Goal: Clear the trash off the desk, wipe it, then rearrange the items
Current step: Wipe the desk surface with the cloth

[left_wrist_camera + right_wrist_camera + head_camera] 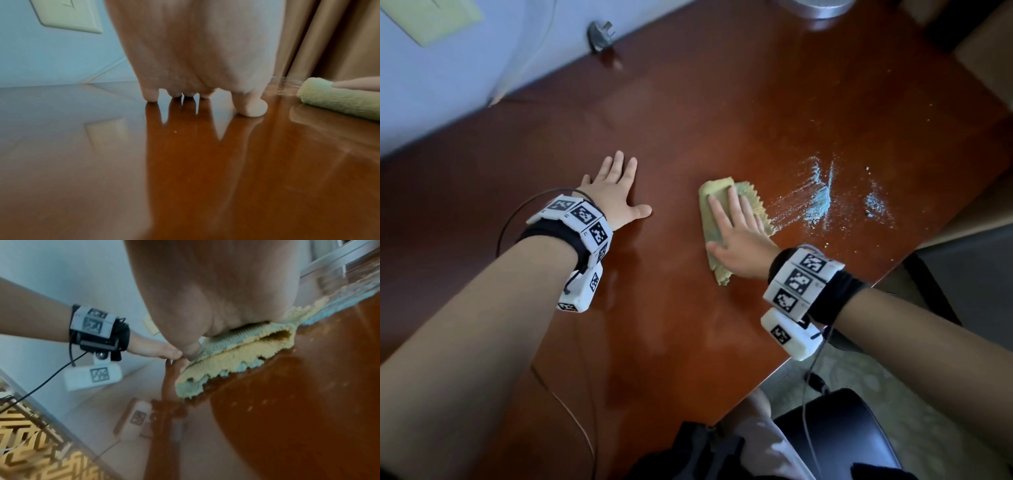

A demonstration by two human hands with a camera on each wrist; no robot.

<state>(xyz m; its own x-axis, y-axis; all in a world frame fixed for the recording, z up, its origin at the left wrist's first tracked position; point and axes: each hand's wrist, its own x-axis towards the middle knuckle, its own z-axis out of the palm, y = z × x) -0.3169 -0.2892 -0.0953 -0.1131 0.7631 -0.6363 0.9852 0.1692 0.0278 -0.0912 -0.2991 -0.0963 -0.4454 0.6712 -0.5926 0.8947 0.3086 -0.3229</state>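
A folded yellow-green cloth (717, 205) lies on the glossy brown desk (722, 113) near its middle. My right hand (736, 229) presses flat on the cloth with straight fingers; the right wrist view shows the palm on the cloth (236, 353). To the right of the cloth a smear of pale blue powder and crumbs (822, 198) is spread over the desk. My left hand (613, 192) rests flat on bare desk to the left of the cloth, fingers spread; its fingertips (151, 97) touch the wood in the left wrist view, where the cloth (337, 102) shows at right.
A metal plug-like item (599, 36) lies at the desk's back edge by the wall. A round grey base (818, 8) stands at the far back. The desk's right edge (893, 274) drops off close to my right wrist, with a dark chair (835, 435) below.
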